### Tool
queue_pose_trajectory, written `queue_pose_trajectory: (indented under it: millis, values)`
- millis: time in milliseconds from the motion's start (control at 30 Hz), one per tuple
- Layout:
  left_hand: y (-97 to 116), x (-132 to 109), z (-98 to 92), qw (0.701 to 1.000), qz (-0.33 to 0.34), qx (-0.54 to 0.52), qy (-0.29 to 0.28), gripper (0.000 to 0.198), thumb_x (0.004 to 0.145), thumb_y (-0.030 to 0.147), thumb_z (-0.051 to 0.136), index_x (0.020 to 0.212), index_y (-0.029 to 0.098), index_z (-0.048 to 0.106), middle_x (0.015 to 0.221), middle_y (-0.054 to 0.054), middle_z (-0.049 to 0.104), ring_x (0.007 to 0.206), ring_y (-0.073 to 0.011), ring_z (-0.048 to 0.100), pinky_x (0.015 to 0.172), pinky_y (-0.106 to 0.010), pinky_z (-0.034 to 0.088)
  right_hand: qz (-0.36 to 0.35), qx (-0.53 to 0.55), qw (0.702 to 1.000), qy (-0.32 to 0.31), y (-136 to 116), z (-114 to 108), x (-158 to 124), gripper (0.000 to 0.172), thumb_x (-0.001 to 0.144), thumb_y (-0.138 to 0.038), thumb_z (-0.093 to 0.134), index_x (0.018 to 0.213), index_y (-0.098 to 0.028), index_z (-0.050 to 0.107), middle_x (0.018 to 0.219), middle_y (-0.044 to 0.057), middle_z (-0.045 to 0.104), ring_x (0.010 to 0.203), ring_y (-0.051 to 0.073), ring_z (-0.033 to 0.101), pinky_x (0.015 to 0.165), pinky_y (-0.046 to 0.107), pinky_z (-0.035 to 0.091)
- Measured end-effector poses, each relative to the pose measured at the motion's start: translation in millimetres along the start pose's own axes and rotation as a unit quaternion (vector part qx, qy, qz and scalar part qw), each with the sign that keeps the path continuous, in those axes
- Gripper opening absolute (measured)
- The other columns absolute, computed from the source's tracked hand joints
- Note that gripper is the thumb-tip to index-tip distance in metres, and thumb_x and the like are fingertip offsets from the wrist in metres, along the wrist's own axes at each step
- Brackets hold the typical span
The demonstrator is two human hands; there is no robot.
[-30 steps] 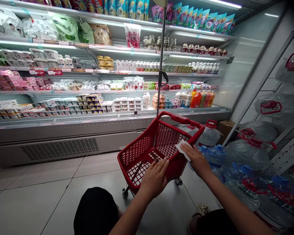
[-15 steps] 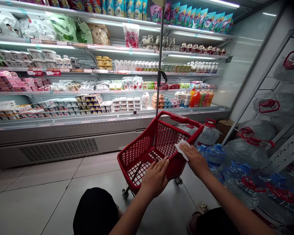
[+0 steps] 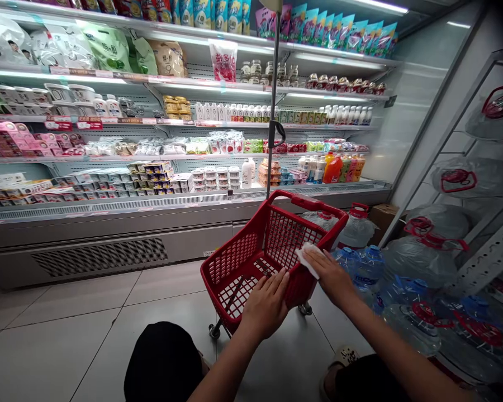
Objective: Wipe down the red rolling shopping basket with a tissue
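Observation:
In front of me stands a red plastic shopping cart (image 3: 302, 287) with lattice walls and small caster wheels. My left hand (image 3: 263, 304) grips its near side rim, fingers laid over the edge and thumb out of sight. A white cloth (image 3: 308, 258), perhaps a paper wipe, lies under the fingers of my right hand (image 3: 330, 276). That hand presses it against the same rim, farther along toward the handle (image 3: 314, 202). Some thin dark item (image 3: 235, 293) is visible at the bottom of the basket; I cannot make out what it is.
Behind the cart runs a refrigerated display case (image 3: 184, 215) with yogurt, milk and drinks on its shelves. A thin metal pole (image 3: 273, 106) rises beside the cart. Large water bottles (image 3: 427, 268) crowd the right side. My knee (image 3: 163, 363) is at lower left, above floor tiles (image 3: 84, 312).
My right hand has slid the white cloth slightly left and down along the rim, toward my left hand. The left hand and the cart stay in place.

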State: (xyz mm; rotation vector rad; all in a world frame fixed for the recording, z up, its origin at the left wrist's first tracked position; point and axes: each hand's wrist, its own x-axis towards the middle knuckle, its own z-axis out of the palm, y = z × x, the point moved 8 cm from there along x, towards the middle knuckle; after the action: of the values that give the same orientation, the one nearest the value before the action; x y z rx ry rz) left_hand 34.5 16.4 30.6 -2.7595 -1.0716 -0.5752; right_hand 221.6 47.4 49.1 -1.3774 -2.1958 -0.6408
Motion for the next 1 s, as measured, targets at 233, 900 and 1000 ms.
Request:
queue_pose_trajectory:
  millis: [233, 900, 1000]
  values:
    - [0.4, -2.3, -2.4, 1.0, 0.0, -0.001, -0.002, 0.068, 0.103, 0.031, 0.042, 0.166, 0.02, 0.019, 0.17, -0.007, 0.03, 0.153, -0.0216, 0.036, 0.124, -0.042, 0.03, -0.064, 0.032, 0.997, -0.026, -27.8, 1.5, -7.6, 0.086, 0.085, 0.002, 0.035, 0.165, -0.03, 0.026, 0.162, 0.0, 0.045, 0.15, 0.016, 0.042, 0.126, 0.043, 0.032]
    - [0.1, -0.1, -1.0, 1.0, 0.0, 0.007, 0.006, 0.067, 0.104, 0.032, 0.039, 0.166, 0.02, 0.018, 0.171, -0.006, 0.027, 0.153, -0.0212, 0.037, 0.124, -0.041, 0.03, 0.031, -0.002, 1.0, -0.003, 27.3, 2.7, 0.0, 0.079, 0.089, -0.001, 0.036, 0.163, -0.027, 0.032, 0.158, 0.005, 0.051, 0.148, 0.02, 0.044, 0.124, 0.047, 0.035]
    - [-0.2, 1.1, -1.2, 1.0, -0.004, 0.013, 0.006, 0.067, 0.104, 0.032, 0.041, 0.166, 0.02, 0.019, 0.17, -0.006, 0.029, 0.152, -0.022, 0.038, 0.124, -0.041, 0.03, -0.021, 0.025, 0.999, -0.011, -17.2, 8.0, -4.5, 0.08, 0.089, -0.002, 0.037, 0.164, -0.026, 0.029, 0.161, 0.004, 0.047, 0.15, 0.018, 0.042, 0.124, 0.044, 0.035]
